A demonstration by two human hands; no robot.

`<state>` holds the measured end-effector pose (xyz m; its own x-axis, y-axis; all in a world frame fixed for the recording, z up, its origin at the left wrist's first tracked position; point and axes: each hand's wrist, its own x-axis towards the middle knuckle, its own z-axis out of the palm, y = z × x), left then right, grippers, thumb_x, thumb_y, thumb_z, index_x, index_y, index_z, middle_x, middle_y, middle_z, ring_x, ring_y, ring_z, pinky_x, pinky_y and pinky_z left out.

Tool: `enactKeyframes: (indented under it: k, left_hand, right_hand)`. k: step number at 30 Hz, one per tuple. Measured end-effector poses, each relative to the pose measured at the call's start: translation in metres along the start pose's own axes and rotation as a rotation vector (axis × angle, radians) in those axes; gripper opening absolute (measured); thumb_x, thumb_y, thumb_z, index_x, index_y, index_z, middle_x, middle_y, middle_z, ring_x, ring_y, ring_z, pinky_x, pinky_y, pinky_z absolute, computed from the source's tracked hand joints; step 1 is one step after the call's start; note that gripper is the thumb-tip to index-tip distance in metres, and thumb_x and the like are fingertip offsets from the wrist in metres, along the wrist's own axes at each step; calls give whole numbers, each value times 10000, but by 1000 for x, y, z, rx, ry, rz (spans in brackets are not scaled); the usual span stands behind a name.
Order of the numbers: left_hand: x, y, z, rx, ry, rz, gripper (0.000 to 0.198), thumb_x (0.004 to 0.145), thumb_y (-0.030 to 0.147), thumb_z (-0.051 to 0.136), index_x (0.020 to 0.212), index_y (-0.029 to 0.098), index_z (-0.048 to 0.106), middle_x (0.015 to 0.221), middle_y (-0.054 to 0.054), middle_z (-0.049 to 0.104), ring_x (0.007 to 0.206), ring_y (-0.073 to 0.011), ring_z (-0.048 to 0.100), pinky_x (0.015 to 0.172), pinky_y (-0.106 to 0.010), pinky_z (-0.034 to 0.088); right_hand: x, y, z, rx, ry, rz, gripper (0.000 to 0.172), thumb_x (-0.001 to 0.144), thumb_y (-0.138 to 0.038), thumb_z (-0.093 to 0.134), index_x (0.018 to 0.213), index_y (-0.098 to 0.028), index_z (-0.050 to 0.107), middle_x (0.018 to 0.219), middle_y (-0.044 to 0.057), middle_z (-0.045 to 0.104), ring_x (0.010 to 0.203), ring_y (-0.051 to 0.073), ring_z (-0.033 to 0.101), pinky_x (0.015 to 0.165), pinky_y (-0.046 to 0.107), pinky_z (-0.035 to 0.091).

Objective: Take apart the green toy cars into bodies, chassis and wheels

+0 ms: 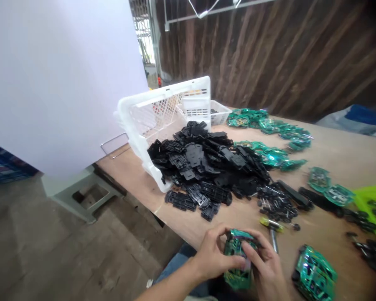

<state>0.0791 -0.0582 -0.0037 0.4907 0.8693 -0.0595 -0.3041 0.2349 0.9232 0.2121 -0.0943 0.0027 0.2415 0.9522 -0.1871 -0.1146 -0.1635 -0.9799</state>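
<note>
Between my two hands is a shiny green toy car body, near the table's front edge. My left hand grips its left side, fingers curled over the far end and thumb pressed on the middle. My right hand wraps the right side, its thumb also on the middle. Just beyond my right hand lies a hammer with a yellow head. To the right rests another green toy car with a black wheel showing. What lies under the held body is hidden by my hands.
A white plastic basket lies tipped, black car chassis spilling out. Wheels on axles are heaped near the hammer. Green car bodies line the back. A yellow-green tray stands right; a smaller white basket sits behind.
</note>
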Motion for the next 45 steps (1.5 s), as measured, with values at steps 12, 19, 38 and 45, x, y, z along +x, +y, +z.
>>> enactKeyframes:
  k: [12,19,38,45]
  left_hand:
    - [23,-6,-19,427,151,76,517,780,347,668,1241,195,491,1257,-116,539,1193,-247,503,1012,-387,395]
    - [22,-7,-7,530,155,119,393,798,345,635,1147,187,549,1136,-84,580,1062,-223,549,929,-340,424]
    - [26,3,-12,339,17,-88,318,721,285,677,991,141,591,960,-73,642,904,-203,591,805,-312,461]
    - [27,5,-13,282,8,-74,417,686,262,714,1061,134,587,1083,-113,641,1039,-248,578,894,-357,446]
  right_hand:
    - [-10,-14,5,-754,67,-321,274,912,-267,368,939,-181,627,908,88,679,855,218,637,765,338,491]
    - [-29,-5,-8,-868,-51,-266,398,856,-186,475,1253,-206,498,1158,79,632,1050,221,593,903,369,474]
    - [-24,10,-16,-921,83,-505,280,873,-143,440,1134,-204,519,1060,88,630,1000,238,569,866,394,468]
    - [-26,-11,-12,-943,-18,-412,404,845,-227,505,1249,-213,504,1180,92,622,1042,258,569,916,441,422]
